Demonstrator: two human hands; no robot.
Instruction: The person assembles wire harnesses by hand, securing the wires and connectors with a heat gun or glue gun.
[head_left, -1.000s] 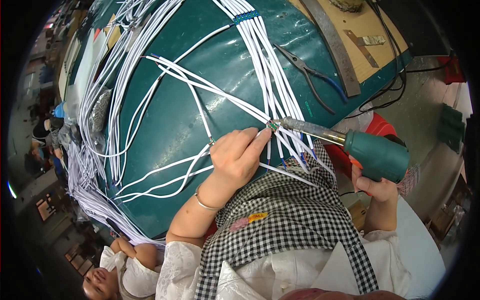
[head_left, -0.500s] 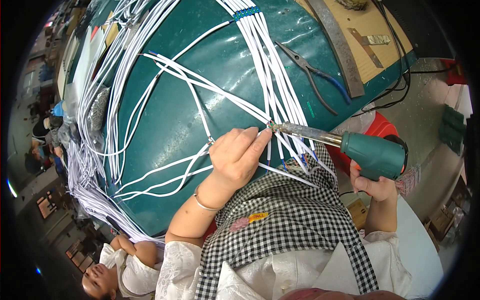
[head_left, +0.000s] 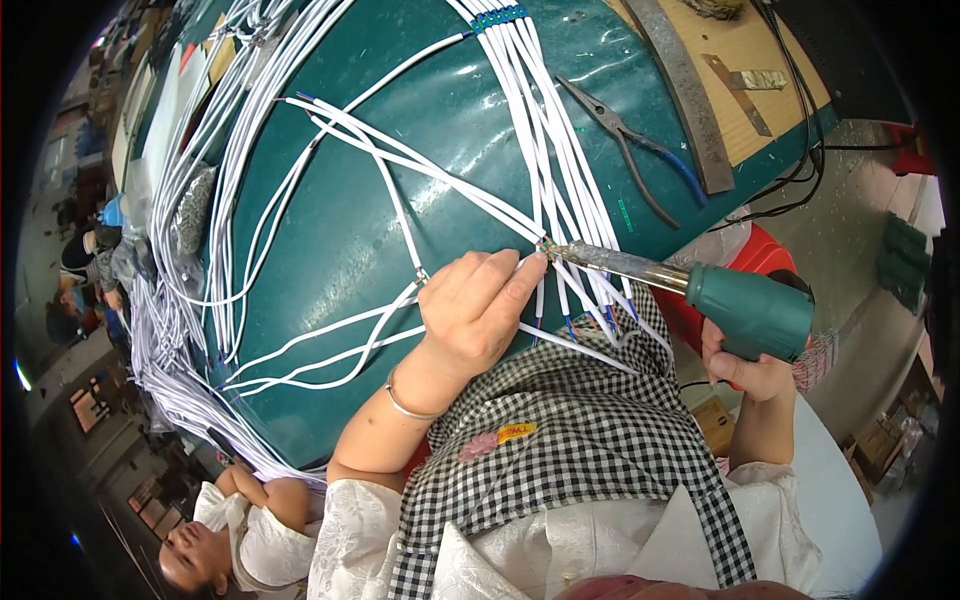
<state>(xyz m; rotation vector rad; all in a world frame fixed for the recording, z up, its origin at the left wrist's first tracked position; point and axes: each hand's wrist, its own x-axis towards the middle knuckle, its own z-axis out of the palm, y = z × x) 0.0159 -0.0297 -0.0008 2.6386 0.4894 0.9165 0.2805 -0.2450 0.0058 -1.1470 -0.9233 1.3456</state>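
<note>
My left hand (head_left: 478,308) pinches the end of a white cable (head_left: 455,185) at the near edge of the dark green table (head_left: 330,230). My right hand (head_left: 752,372) grips the handle of a green soldering gun (head_left: 748,308), whose long metal barrel (head_left: 612,262) points left with its tip at the cable end between my left fingertips. Several more white cables (head_left: 545,150) with stripped coloured ends fan down toward my checked apron (head_left: 570,450).
Blue-handled pliers (head_left: 630,145) lie on the table to the right, beside a metal ruler (head_left: 680,90) on a wooden board. A large bundle of white cables (head_left: 170,300) hangs over the left edge. Another person (head_left: 240,520) sits at lower left. A red stool (head_left: 750,255) stands under the soldering gun.
The soldering tip stays at the cable end by my left fingertips. Both hands hold nearly the same place, with only slight shifts.
</note>
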